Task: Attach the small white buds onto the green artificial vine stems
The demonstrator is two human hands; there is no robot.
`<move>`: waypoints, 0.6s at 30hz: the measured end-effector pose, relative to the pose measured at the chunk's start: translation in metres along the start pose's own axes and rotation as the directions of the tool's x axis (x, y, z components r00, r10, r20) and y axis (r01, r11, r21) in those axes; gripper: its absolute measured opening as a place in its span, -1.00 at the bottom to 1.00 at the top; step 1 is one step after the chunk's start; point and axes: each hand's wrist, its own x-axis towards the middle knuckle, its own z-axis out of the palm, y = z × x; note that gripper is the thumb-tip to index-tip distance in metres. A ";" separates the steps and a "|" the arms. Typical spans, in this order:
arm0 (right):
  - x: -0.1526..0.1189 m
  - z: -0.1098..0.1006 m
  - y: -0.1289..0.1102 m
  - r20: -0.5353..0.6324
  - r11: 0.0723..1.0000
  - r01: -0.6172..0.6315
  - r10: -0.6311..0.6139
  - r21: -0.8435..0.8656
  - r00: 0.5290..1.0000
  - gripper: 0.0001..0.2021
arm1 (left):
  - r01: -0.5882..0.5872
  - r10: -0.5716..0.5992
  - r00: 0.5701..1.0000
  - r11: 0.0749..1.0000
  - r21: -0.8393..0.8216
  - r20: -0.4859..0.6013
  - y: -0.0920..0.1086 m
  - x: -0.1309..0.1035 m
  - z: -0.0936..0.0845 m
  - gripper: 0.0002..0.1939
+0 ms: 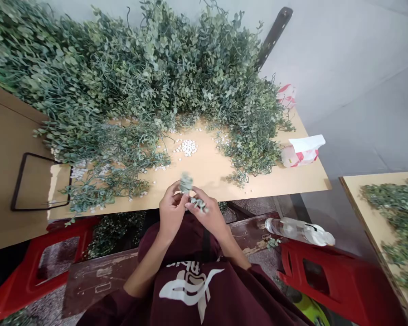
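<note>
Just above the table's front edge, my left hand [172, 210] and my right hand [209, 213] meet with their fingers closed. Between them is a small artificial leaf sprig [186, 182], its upper leaves blurred and more leaves showing over the right fingers. Both hands grip this sprig; its stem is hidden by the fingers. Beyond them on the table [204, 174] lies a small heap of white beads [187, 147]. A large pile of artificial green foliage [156, 68] spreads behind, with looser sprigs [119, 181] on the left among scattered white pieces.
A tissue pack [301, 156] sits at the table's right end. Left stands a black wire frame [15, 181]. Red stools [340, 276] flank me, with a clear bottle [297, 230] lying at the right. Another table [370, 215] at far right bears more foliage.
</note>
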 end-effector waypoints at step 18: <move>0.024 0.008 0.018 0.131 0.971 -0.086 0.117 -0.224 0.984 -0.78 | -0.095 0.104 0.995 0.936 -0.340 0.008 -0.012 0.020 -0.028 -0.67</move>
